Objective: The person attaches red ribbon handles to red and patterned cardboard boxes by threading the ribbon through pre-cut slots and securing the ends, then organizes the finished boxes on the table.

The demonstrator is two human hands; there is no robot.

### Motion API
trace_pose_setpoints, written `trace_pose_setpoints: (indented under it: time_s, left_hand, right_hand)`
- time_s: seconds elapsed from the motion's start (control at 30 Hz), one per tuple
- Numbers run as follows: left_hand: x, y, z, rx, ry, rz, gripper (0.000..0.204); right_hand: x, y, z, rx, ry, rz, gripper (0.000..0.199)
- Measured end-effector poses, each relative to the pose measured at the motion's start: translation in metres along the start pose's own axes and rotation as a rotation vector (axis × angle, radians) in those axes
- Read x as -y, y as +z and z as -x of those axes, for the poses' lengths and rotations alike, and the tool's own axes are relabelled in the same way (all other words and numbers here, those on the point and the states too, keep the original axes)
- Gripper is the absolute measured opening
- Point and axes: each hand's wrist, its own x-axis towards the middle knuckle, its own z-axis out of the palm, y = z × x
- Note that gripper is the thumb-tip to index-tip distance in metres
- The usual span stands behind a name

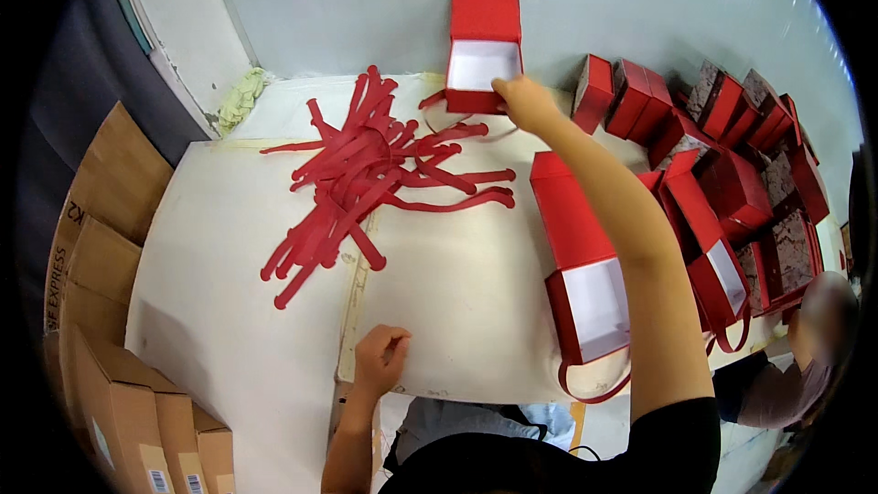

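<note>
At the far middle of the table, my right hand grips the front right corner of a red gift box. The box's lid stands up against the wall, and its white inside shows. My left hand is curled into a loose fist over the table's near edge, with nothing visible in it. Between the hands, to the left, lies a tangled heap of red ribbon strips with rounded ends. Another open red box with a ribbon handle sits under my right forearm, which covers part of it.
Many red boxes, some with marbled patterned sides, crowd the table's right side. Cardboard cartons stand at the left edge. A crumpled yellow-green cloth lies at the back left corner. Another person's arm is at the lower right.
</note>
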Motion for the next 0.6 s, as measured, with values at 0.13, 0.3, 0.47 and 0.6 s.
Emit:
trace_pose_setpoints:
  time_s: [0.13,0.3,0.47,0.6]
  left_hand:
    - [-0.001,-0.005,0.002,-0.023,-0.039,-0.041,0.004]
    - [-0.012,-0.002,-0.003,-0.013,-0.078,-0.081,0.003]
    - [-0.008,-0.001,0.002,-0.029,-0.052,-0.158,0.004]
    - [-0.013,-0.002,0.0,-0.019,-0.107,-0.167,0.005]
  right_hand:
    - [-0.013,0.039,0.006,0.095,0.054,0.062,0.018]
    - [-0.051,0.051,0.009,0.3,0.164,0.009,0.018]
    - [-0.111,0.077,0.02,0.251,0.374,0.073,0.021]
    - [-0.146,0.088,0.033,0.302,0.39,0.079,0.026]
